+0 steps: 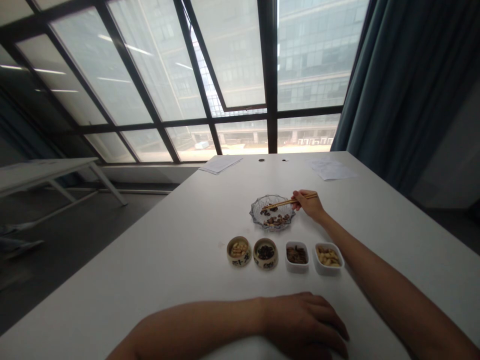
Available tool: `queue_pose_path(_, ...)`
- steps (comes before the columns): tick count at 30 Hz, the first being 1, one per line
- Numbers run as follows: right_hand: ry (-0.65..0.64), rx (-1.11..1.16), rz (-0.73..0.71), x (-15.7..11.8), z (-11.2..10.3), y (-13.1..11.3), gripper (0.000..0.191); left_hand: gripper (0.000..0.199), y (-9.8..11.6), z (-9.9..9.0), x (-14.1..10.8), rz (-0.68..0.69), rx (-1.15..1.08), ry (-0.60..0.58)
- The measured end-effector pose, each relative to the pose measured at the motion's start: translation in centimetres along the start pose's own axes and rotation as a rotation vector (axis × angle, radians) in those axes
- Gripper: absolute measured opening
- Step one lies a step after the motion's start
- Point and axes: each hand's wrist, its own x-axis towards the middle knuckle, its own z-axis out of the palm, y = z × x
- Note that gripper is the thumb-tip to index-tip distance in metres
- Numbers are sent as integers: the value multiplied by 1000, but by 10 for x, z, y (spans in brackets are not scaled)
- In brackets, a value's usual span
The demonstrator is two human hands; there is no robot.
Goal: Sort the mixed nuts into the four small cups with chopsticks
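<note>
Chopsticks (282, 203) are grasped towards their rear ends by the right grip (308, 202), presumably so that the glass bowl (255, 213) is reached without the grip entering it. Dark pieces (280, 220) are contained there, left of the grip. On its near side, two round pots (258, 262) and two white dishes (297, 267) are lined up, seemingly for reach. The left grip (307, 320) is rested on the bench (168, 260), loosely spread, nothing visibly held.

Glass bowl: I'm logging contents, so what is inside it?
Inside the glass bowl lie dark and brown pieces, with the chopsticks reaching over them. Whatever lies directly beneath the pieces is covered and cannot be seen.
</note>
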Motion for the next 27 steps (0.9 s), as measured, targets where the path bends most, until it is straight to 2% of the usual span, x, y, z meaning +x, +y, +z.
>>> queue_pose_path(9, 18, -63, -46, -1, 0, -1, 66, 45, 1, 1, 0, -22, 0, -22)
queue_pose_path(14, 100, -59, -67, -2, 4, -2, 69, 43, 2, 0, 1, -31, 7, -33)
queue_pose_path(18, 153, 31, -57, 1, -1, -2, 66, 43, 2, -1, 1, -21, 8, -22)
queue_pose_path(24, 207, 259, 84, 12, -23, 0, 56, 42, 1, 1, -1, 1, 7, 15)
queue_pose_path(27, 144, 373, 219, 15, -40, -2, 50, 43, 2, 0, -1, -5, 4, 11)
